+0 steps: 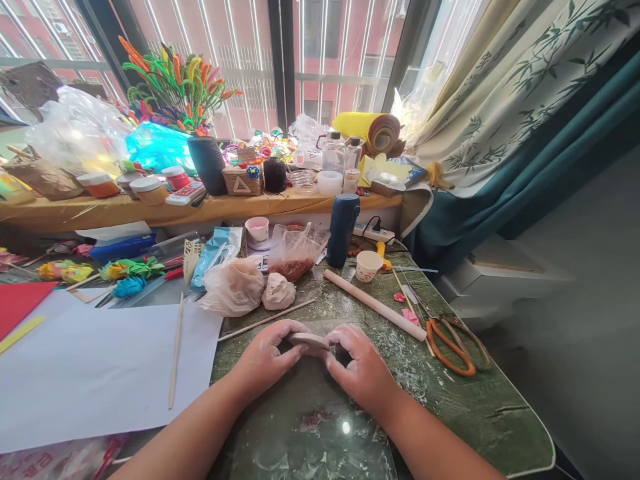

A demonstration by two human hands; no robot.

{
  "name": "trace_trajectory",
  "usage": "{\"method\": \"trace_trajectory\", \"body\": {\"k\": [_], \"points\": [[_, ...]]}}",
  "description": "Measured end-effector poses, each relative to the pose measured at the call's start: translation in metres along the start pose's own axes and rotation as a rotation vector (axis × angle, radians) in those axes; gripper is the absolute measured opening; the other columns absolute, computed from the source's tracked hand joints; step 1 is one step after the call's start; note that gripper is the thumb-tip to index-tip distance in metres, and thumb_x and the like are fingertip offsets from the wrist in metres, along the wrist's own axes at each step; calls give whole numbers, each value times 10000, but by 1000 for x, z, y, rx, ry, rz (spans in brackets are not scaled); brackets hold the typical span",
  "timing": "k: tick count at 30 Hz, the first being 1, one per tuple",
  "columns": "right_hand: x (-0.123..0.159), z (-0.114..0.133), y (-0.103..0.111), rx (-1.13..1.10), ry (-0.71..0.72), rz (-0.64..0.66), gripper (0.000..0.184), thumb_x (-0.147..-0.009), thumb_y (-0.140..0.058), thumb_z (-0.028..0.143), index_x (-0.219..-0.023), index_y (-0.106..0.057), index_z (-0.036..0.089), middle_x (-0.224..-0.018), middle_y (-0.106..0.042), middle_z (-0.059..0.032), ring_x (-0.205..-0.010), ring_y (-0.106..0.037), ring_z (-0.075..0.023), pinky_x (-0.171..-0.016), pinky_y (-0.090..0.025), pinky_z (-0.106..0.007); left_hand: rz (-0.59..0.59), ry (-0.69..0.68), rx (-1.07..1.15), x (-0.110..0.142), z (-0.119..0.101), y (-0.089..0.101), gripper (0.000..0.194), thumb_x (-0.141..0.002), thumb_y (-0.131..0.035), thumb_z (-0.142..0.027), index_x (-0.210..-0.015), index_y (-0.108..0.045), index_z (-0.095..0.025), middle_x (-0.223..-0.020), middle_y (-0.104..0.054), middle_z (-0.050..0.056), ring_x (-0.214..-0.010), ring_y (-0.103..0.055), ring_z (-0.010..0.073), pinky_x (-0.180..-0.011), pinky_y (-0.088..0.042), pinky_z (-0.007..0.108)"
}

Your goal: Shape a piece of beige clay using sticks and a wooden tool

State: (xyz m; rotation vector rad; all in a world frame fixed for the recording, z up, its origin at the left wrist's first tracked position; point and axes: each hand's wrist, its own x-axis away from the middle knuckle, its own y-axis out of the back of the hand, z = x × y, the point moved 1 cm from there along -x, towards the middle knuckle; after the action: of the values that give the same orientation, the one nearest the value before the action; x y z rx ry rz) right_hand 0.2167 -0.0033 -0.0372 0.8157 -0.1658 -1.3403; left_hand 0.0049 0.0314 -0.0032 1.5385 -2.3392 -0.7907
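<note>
A flat, greyish disc of clay (310,341) is held up between both hands, just above a clear board (280,433). My left hand (273,357) pinches its left edge, and my right hand (357,367) pinches the right edge. White residue coats the fingers of both. Beyond the hands lies a lump of pale clay (279,292), beside a clay-filled plastic bag (235,287). A thin wooden stick (267,320) rests in front of the lump. To the right, a wooden rolling pin (375,305) lies at a slant.
Scissors with orange handles (453,347) lie at the right edge. A paper cup (369,265) and a dark blue flask (343,230) stand behind the rolling pin. White paper (100,373) with another stick (176,353) covers the left side. A crowded windowsill (280,203) runs along the back.
</note>
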Motion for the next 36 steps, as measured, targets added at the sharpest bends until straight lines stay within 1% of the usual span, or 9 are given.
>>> {"method": "trace_trajectory", "body": {"k": [6, 10, 15, 19, 21, 26, 30, 33, 36], "points": [[-1, 1, 0, 0, 11, 15, 71, -900, -619, 181, -936, -632, 241, -941, -655, -43, -912, -598, -233, -838, -478, -369, -8, -1, 1, 0, 0, -1, 153, -822, -665, -221, -962, -728, -220, -961, -770, 25, -891, -699, 223, -848, -529, 315], [0, 1, -1, 9, 20, 24, 63, -911, -613, 180, -900, -630, 240, -932, -649, -41, -913, -591, -232, -836, -474, -369, -4, -3, 4, 0, -2, 0, 152, -831, -655, -222, -964, -728, -222, -963, -766, 25, -895, -695, 222, -842, -523, 311], [0, 0, -3, 76, -3, 58, 53, -904, -641, 191, -891, -632, 242, -946, -646, -39, -924, -583, -241, -833, -462, -375, -4, 21, -22, 0, -3, 1, 171, -823, -664, -235, -978, -734, -224, -975, -770, 29, -912, -693, 234, -844, -520, 318], [-2, 0, -4, 64, -18, 58, 78, -899, -646, 178, -943, -637, 241, -982, -650, -42, -956, -579, -247, -861, -459, -387, -12, 18, -14, 0, -2, 1, 181, -837, -648, -237, -996, -734, -227, -985, -770, 28, -923, -693, 236, -857, -521, 323], [-2, 1, -3, 80, -19, 74, 66, -896, -650, 180, -916, -636, 241, -970, -645, -42, -947, -572, -252, -853, -456, -395, -12, 16, -18, 0, 0, 1, 182, -833, -652, -234, -996, -733, -229, -988, -769, 26, -924, -691, 237, -857, -521, 325], [-1, 3, 0, -16, 24, -5, 117, -909, -612, 150, -975, -634, 243, -987, -649, -42, -963, -581, -239, -884, -461, -389, -9, 10, -8, 0, 1, 1, 178, -851, -639, -241, -1003, -730, -224, -1000, -769, 33, -930, -691, 234, -886, -520, 333], [-1, 3, -1, 9, 23, 37, 75, -910, -627, 172, -933, -633, 244, -979, -650, -42, -949, -581, -245, -864, -459, -388, -13, 2, 6, 0, 0, 1, 168, -846, -652, -243, -996, -725, -219, -978, -767, 33, -906, -694, 229, -861, -524, 325], [-1, 1, -2, 0, 18, 35, 81, -912, -632, 173, -958, -632, 240, -982, -650, -42, -953, -582, -242, -869, -459, -384, -7, -6, 16, 0, 0, 0, 157, -849, -656, -242, -989, -723, -215, -972, -765, 34, -900, -698, 227, -851, -522, 318], [-1, 1, -2, -1, 29, 21, 74, -913, -629, 166, -927, -632, 238, -980, -652, -41, -948, -584, -237, -862, -459, -375, 5, -6, 14, 0, 0, 0, 163, -846, -650, -229, -991, -720, -213, -986, -763, 36, -916, -696, 227, -861, -517, 317]]}}
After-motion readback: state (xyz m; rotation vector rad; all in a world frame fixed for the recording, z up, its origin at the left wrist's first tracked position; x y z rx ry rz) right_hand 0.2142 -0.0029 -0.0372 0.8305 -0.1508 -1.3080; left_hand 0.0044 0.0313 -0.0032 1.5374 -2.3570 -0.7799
